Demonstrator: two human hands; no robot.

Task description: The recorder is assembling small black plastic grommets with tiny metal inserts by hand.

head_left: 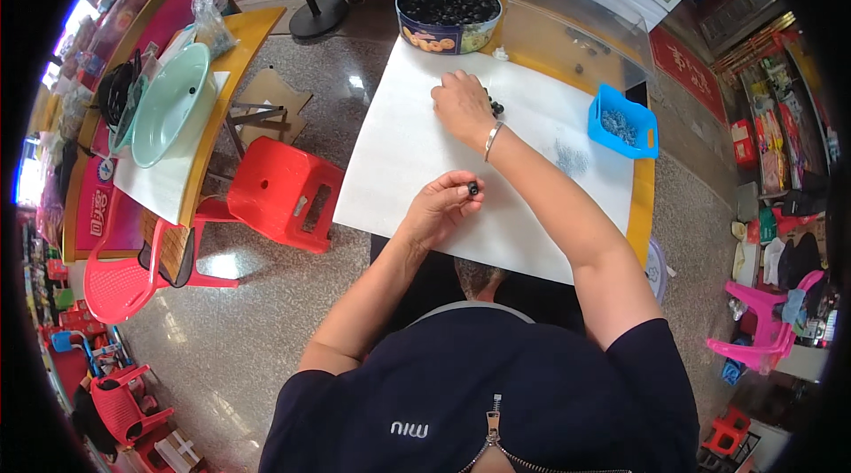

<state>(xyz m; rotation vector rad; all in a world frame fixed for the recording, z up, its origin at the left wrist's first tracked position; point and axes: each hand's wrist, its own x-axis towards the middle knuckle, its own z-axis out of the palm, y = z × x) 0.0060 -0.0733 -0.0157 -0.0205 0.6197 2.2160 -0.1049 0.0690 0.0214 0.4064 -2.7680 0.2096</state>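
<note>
My left hand point(439, 207) is closed, pinching a small black cylindrical part point(472, 189) between thumb and fingers above the near part of the white-covered table point(381, 180). Farther out, my right hand point(462, 106) is over the tabletop with its fingers curled and bunched; whatever they grip is hidden under the hand. Right beside it lies a little group of black parts point(496, 108). Many similar black pieces fill a large round tub point(431, 39) at the table's far edge. A blue plastic basket point(629, 150) with small silvery metal pieces stands on the right.
Fine grey bits point(572, 156) lie on the white cover near the basket. A clear plastic panel point(567, 7) rises at the far right edge. To the left are a red stool point(275, 194) and another table bearing a pale green basin point(173, 109).
</note>
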